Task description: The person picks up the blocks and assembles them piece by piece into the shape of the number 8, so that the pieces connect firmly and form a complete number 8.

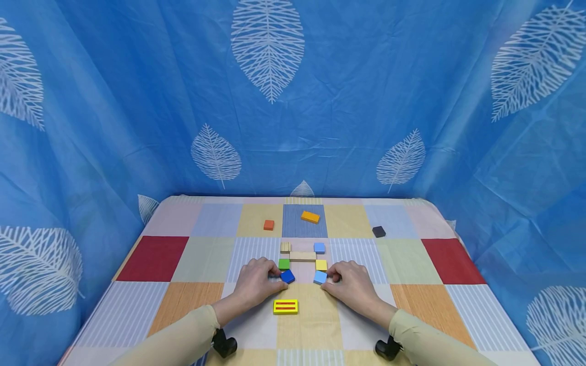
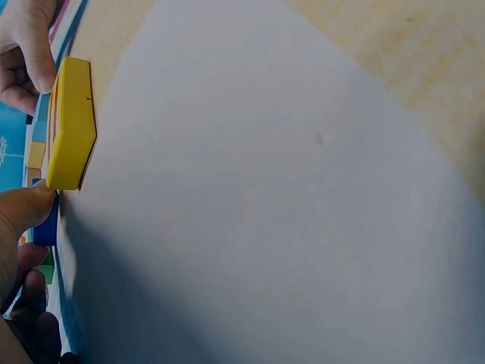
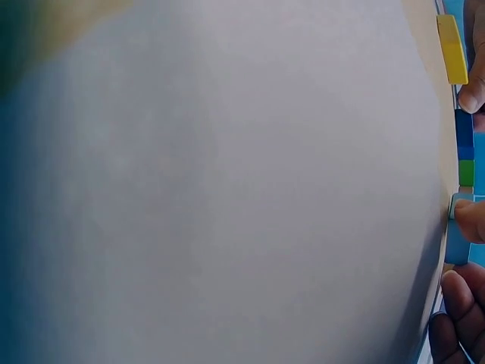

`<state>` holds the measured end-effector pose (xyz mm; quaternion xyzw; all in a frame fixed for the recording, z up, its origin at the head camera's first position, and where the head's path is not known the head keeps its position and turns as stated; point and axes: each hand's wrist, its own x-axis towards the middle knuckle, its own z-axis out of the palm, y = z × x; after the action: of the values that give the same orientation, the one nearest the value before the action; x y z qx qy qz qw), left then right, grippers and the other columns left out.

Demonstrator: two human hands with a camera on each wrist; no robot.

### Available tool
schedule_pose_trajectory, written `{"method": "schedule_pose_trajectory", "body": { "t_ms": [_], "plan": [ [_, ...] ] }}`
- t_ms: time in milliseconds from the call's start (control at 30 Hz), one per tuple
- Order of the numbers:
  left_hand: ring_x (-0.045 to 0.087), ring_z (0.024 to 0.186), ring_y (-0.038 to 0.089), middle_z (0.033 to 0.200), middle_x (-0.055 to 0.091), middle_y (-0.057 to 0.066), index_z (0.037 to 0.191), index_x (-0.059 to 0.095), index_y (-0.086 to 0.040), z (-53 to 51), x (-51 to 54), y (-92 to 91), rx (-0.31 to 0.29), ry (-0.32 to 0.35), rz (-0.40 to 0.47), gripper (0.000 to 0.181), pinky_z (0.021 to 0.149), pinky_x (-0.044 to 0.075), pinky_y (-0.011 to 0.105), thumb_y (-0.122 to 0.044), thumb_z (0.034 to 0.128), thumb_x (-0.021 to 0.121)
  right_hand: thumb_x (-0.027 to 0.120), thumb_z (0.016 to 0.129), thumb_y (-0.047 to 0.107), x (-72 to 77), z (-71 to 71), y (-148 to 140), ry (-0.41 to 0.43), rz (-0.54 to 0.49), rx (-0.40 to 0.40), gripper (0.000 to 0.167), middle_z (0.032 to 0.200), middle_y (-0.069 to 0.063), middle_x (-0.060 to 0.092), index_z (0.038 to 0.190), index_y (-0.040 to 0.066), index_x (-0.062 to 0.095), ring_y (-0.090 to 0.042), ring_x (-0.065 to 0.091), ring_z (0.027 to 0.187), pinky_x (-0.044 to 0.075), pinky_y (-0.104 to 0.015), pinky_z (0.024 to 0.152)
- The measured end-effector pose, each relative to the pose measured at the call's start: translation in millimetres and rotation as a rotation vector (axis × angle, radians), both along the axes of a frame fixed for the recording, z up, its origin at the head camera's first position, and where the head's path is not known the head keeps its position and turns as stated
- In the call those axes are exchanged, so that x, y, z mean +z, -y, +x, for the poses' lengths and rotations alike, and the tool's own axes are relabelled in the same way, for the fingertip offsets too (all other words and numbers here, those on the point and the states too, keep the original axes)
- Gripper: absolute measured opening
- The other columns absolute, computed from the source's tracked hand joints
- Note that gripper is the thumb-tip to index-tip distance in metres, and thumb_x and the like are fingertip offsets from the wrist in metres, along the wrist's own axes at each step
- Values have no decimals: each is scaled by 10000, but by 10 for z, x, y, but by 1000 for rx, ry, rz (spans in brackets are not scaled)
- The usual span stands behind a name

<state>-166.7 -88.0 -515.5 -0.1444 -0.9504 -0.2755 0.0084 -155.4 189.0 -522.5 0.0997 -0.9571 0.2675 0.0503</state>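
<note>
My left hand (image 1: 257, 278) pinches a dark blue block (image 1: 287, 276) between thumb and finger, just below a green block (image 1: 284, 264). On the other side my right hand (image 1: 351, 283) pinches a light blue block (image 1: 320, 277) below a yellow block (image 1: 321, 265). A long plain wooden block (image 1: 302, 256) lies crosswise between the two columns. At its upper corners sit a striped wooden block (image 1: 286, 247) and another blue block (image 1: 319, 248). In the left wrist view, a yellow block with red stripes (image 2: 72, 125) stands near the left thumb.
Toward the far edge lie a small orange-red block (image 1: 268, 225), a longer orange block (image 1: 310, 217) and a black block (image 1: 378, 232). A patchwork cloth (image 1: 192, 300) covers the table. Blue leaf-patterned curtains (image 1: 339, 101) hang behind and at both sides.
</note>
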Motion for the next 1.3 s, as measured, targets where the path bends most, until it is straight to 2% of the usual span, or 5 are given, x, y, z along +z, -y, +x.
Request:
{"method": "schedule_pose_trajectory", "body": {
  "t_ms": [367, 600, 767, 1100, 1300],
  "plan": [
    [470, 798, 144, 864, 582, -90, 851, 683, -222, -8, -7, -5, 2, 13, -3, 293, 737, 373, 365, -429, 771, 873, 899, 750, 381, -13, -8, -10, 7, 6, -3, 263, 741, 179, 540, 868, 250, 705, -79, 473, 748, 374, -403, 810],
    [467, 793, 141, 863, 581, -94, 852, 684, -226, -9, -17, -3, 3, 17, -3, 289, 734, 371, 363, -431, 772, 871, 890, 765, 373, -5, 4, -45, 20, -34, -9, 248, 769, 172, 559, 888, 262, 707, -82, 488, 778, 377, -412, 835],
    [469, 793, 141, 861, 582, -94, 854, 683, -221, -9, -15, -4, 2, 15, -2, 290, 734, 373, 363, -428, 772, 870, 871, 784, 339, 40, 42, -80, -20, -88, -9, 205, 791, 177, 576, 916, 271, 729, -78, 510, 797, 388, -413, 847],
    [475, 793, 142, 858, 587, -83, 857, 688, -212, -6, 1, -9, 7, 10, -4, 289, 736, 377, 366, -417, 773, 873, 907, 760, 308, 160, 141, 29, -164, -87, 151, 248, 787, 198, 597, 973, 236, 801, -66, 494, 805, 384, -409, 806],
    [477, 792, 142, 858, 585, -80, 857, 682, -209, -4, 4, -10, 5, 10, -8, 294, 735, 380, 369, -415, 773, 874, 897, 772, 361, 169, 239, 155, -104, -60, 221, 272, 827, 174, 608, 1009, 269, 801, -47, 450, 807, 373, -360, 769]
  ]
}}
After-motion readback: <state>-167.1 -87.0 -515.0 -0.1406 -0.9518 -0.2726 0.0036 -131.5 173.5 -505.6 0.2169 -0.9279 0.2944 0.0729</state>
